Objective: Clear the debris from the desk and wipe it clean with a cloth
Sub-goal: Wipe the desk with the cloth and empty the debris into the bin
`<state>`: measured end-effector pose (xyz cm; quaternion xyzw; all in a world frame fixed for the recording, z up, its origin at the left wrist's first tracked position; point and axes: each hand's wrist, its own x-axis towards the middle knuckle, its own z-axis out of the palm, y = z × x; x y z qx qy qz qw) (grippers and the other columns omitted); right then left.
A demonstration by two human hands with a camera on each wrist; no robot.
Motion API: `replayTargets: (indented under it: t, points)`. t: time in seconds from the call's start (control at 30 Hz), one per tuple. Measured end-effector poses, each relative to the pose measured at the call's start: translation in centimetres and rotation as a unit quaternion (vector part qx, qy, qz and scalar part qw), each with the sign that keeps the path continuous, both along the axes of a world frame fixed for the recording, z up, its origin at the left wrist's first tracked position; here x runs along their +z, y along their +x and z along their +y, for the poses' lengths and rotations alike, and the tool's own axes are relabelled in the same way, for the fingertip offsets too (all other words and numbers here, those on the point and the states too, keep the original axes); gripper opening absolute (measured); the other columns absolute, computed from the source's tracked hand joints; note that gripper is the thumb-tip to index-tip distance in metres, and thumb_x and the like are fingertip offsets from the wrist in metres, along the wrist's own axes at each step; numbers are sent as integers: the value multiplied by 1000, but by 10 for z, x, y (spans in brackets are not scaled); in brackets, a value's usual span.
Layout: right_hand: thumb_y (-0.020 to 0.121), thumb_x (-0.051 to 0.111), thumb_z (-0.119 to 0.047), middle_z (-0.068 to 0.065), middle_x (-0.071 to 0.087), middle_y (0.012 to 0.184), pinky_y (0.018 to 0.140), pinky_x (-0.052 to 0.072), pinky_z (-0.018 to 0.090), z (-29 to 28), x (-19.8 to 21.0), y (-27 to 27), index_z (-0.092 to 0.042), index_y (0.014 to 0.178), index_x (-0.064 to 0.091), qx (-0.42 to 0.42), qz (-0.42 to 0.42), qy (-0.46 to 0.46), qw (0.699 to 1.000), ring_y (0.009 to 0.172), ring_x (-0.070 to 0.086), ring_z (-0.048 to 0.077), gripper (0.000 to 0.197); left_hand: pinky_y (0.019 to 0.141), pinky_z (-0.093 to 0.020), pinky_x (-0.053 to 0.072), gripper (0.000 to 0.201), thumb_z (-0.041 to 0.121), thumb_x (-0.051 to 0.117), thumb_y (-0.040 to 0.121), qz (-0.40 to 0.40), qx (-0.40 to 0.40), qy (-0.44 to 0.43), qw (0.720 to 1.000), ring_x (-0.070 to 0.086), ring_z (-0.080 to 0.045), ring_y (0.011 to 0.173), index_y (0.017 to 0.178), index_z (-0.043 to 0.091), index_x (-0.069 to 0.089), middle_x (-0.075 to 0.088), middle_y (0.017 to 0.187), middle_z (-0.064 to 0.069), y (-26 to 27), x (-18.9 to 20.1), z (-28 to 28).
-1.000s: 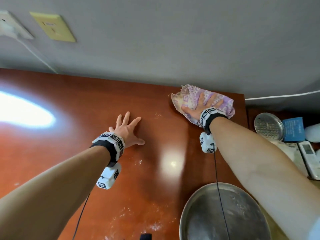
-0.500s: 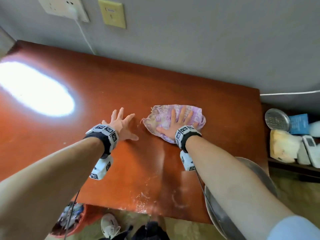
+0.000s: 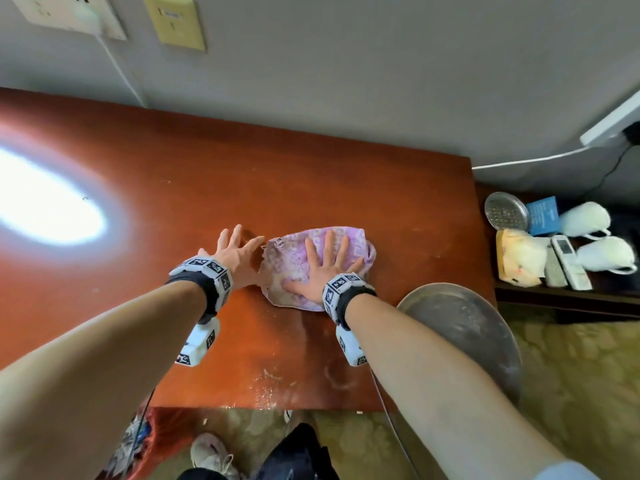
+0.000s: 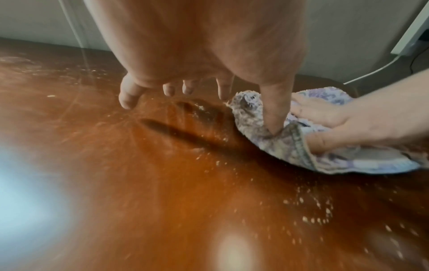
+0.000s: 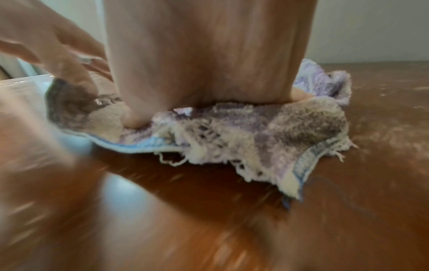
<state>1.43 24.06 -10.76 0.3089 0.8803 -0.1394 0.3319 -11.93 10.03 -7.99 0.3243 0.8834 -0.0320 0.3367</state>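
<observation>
While the right hand (image 3: 320,271) presses the cloth (image 3: 294,263) flat mid-bench (image 3: 346,188), fingers spread straight, the left hand (image 3: 235,252) lies beside it, fingers splayed, thumb touching its edge. Crumbs (image 4: 313,207) dot the bench.

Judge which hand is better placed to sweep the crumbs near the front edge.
Right hand: it lies flat on the cloth, crumbs just below. Left hand only touches the cloth's edge.

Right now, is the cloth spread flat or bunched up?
Bunched. The cloth lies rumpled in overlapping folds under the right hand, its edges curled up off the desk.
</observation>
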Motion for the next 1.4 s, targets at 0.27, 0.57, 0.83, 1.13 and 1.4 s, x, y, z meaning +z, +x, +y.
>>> replayTargets:
  t: [0.27,0.57,0.83,1.13,1.4]
  points:
    - [62,31,-98,8,-41,152,103,-6,78,134,-2,-27,-35,149,-26,-56,-6,16,998,136,-36,49,122,113,-67,12,92,67,62,79,27,25,17,999,-11,-25,149,150,49,6,-14,162,1,-5,-11,65]
    - [67,33,-95,14,-36,155,110,-9,71,244,8,37,-35,150,-26,-170,-43,45,984,139,-28,51,117,114,-66,10,89,63,63,81,12,32,14,999,-14,-22,149,149,50,8,-16,162,2,2,-4,99]
    - [65,28,-97,20,-40,151,109,-5,74,186,5,39,-28,150,-27,-208,-22,33,977,138,-29,52,123,113,-66,12,87,62,64,81,9,45,19,999,-13,-22,149,149,49,12,-15,162,2,8,0,57]
    - [63,26,-98,14,-40,152,105,2,78,29,5,5,-30,150,-24,-137,-13,11,990,135,-34,53,122,113,-66,13,85,60,65,81,22,48,38,998,-12,-23,149,148,50,14,-14,162,3,6,6,-55]
    - [78,25,-88,10,-43,151,102,-7,79,-114,-6,35,-30,150,-26,-57,-1,6,998,135,-39,46,105,112,-67,14,86,70,59,79,23,-4,18,1000,-11,-25,149,148,51,12,-15,162,1,18,5,-124]
